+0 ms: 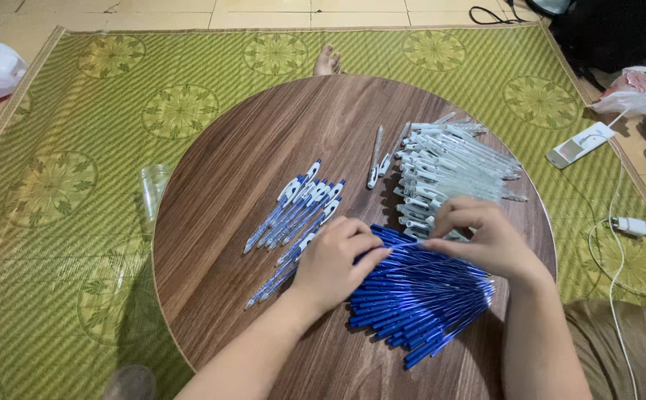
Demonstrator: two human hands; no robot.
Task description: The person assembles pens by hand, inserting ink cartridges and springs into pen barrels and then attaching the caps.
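Both hands pinching at a heap of blue pen refills on a round wooden table.

The right hand has its fingertips closed on one thin refill; the left hand rests half-curled on the blue refill pile at the table's near edge. Refills look light, slick and bendy, best pinched mid-shaft. Clear pen barrels lie beyond, assembled pens to the left.
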